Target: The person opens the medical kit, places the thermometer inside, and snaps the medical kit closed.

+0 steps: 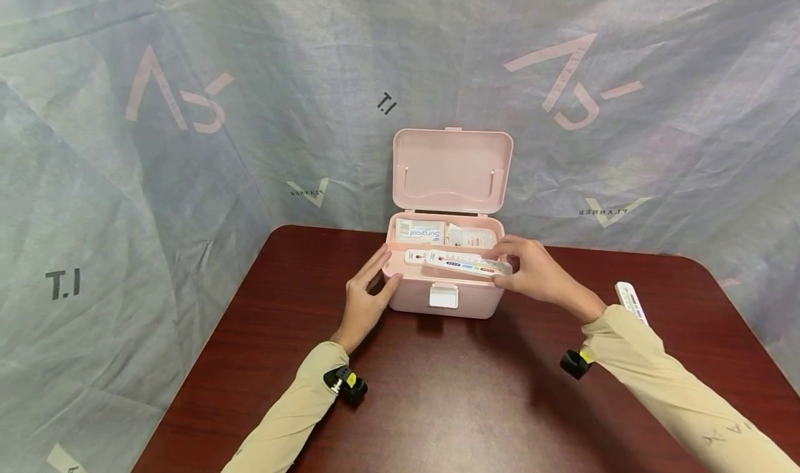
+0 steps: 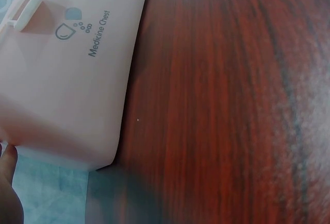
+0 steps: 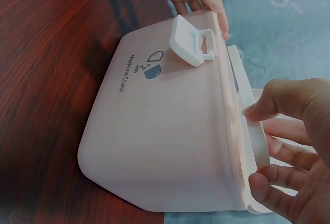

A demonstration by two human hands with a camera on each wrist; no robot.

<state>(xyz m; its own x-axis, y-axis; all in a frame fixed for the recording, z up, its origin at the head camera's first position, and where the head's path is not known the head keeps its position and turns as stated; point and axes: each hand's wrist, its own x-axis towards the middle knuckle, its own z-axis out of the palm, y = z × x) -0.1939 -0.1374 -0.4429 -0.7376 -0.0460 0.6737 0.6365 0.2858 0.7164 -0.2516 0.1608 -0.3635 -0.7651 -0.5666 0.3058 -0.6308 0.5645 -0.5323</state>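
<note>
A pink medicine chest (image 1: 406,294) stands on the table with its lid (image 1: 451,171) raised. My right hand (image 1: 531,270) pinches a white thermometer (image 1: 465,263), a flat strip with a printed scale and coloured marks, between thumb and fingers over the chest's front part. The end of a similar white thermometer (image 1: 414,256) shows behind its left end. In the right wrist view the held thermometer (image 3: 255,134) is seen edge-on at the chest's rim. My left hand (image 1: 364,298) rests against the chest's left side, fingers mostly straight; only a little of that hand (image 2: 9,183) shows in the left wrist view.
A packet printed "Surgical" (image 1: 419,231) and another white packet (image 1: 471,237) lie in the chest's rear compartments. Another white thermometer (image 1: 630,302) lies on the dark red table (image 1: 300,285), beside my right forearm. A grey printed cloth (image 1: 312,56) hangs behind.
</note>
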